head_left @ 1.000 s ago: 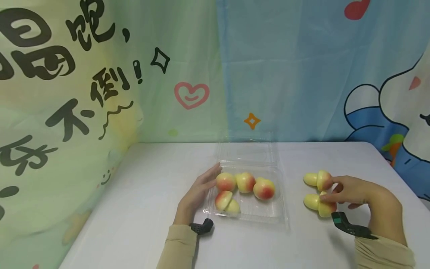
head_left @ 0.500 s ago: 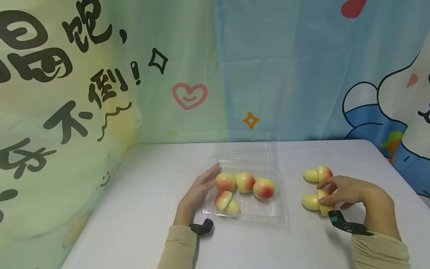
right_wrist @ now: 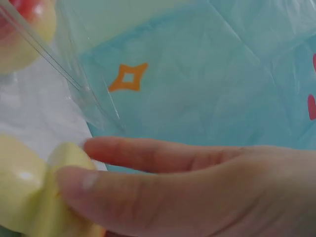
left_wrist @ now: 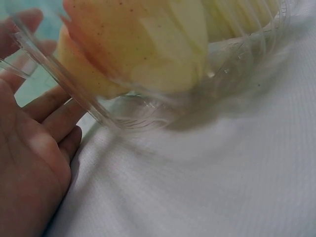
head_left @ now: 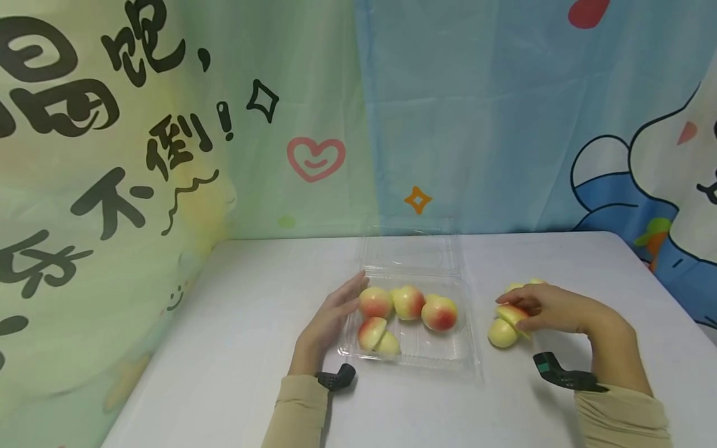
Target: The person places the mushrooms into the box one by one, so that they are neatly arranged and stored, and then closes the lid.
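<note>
My left hand (head_left: 329,317) rests along the left side of a clear plastic clamshell box (head_left: 431,354), its fingers extended against the wall. Inside the box lie several mushroom-shaped pieces (head_left: 439,314) with red-and-yellow caps and pale yellow stems. In the left wrist view the fingers lie beside the transparent wall (left_wrist: 74,94). To the right of the box, my right hand (head_left: 566,309) pinches another mushroom-shaped piece (head_left: 502,333) by its cap, between thumb and fingers. Its stem (right_wrist: 19,182) points away from the palm in the right wrist view.
One more mushroom-shaped piece (head_left: 538,282) sits behind my right hand, mostly hidden. The box's lid (head_left: 411,255) stands folded open at the back. A printed curtain (head_left: 487,124) hangs behind the white table (head_left: 252,280).
My right hand has gripped the nearer mushroom-shaped piece and shifted it left toward the box, turning its stem toward the front. The left hand keeps its place.
</note>
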### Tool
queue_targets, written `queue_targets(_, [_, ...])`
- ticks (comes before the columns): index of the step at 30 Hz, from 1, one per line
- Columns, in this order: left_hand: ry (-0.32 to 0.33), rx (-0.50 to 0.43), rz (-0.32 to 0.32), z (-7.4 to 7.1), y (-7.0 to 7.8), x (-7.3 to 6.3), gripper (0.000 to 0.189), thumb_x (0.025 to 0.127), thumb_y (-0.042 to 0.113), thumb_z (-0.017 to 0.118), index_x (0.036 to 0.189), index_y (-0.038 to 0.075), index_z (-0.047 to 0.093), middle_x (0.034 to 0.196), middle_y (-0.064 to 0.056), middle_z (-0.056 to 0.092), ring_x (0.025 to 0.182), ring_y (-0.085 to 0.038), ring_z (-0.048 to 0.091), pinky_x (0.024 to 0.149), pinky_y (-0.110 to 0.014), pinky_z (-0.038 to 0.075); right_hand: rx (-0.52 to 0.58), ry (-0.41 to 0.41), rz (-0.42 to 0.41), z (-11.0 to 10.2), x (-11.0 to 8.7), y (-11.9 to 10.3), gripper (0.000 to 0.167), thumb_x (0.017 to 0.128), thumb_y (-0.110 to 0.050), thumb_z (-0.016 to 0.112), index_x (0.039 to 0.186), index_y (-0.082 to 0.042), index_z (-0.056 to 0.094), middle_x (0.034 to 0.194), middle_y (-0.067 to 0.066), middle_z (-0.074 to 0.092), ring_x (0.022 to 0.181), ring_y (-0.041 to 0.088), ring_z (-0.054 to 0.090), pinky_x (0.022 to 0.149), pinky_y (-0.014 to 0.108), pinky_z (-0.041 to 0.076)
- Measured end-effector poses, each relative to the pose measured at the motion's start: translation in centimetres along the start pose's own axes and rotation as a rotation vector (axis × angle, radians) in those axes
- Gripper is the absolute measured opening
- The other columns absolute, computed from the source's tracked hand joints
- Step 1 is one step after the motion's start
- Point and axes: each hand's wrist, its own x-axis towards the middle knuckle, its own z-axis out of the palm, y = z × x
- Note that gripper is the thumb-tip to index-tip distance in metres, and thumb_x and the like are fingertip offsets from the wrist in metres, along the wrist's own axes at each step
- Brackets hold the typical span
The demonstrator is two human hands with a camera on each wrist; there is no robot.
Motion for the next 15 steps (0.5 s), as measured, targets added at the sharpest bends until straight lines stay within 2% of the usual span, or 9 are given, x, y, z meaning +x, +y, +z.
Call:
queue_targets(5, [-0.004,0.007,0.018,0.0,0.2,-0.1,0.059,0.096,0.020,0.048,0.151,0.015,0.027,0.154,-0.010,0.033,0.145,-0.021,0.024,0.121,-0.045,0.007,-0.090,0.122,0.009,0.6,1.4,-0.9,0.052,0.084,-0.026,0.070,0.129,-0.004,0.054,0.121,0.021,0.060,0.112,0.039,0.057,0.094,0.054,0.049])
queue_targets(10, [-0.003,0.005,0.019,0.0,0.1,0.0,0.059,0.096,0.020,0.048,0.151,0.014,0.027,0.154,-0.010,0.032,0.145,-0.022,0.024,0.121,-0.046,0.007,-0.224,0.243,0.025,1.3,3.1,-1.9,0.040,0.083,-0.029,0.071,0.115,-0.005,0.063,0.112,0.017,0.062,0.104,0.035,0.059,0.087,0.053,0.050])
queue_targets(12, [-0.001,-0.002,0.011,0.0,0.0,0.0,0.058,0.096,0.020,0.048,0.150,0.016,0.028,0.154,-0.009,0.033,0.145,-0.020,0.025,0.121,-0.045,0.007,-0.273,0.270,0.048,1.5,3.4,-2.2,0.043,0.081,-0.036,0.072,0.113,-0.008,0.064,0.112,0.018,0.060,0.102,0.034,0.058,0.083,0.053,0.050])
queue_targets(15, [0.000,-0.012,0.008,-0.1,0.0,0.0,0.057,0.096,0.020,0.049,0.150,0.018,0.029,0.154,-0.008,0.033,0.144,-0.019,0.026,0.121,-0.043,0.008,-0.321,0.256,0.109,1.8,3.4,-2.7,0.058,0.076,-0.050,0.073,0.118,-0.012,0.062,0.118,0.021,0.055,0.104,0.036,0.055,0.081,0.057,0.047])
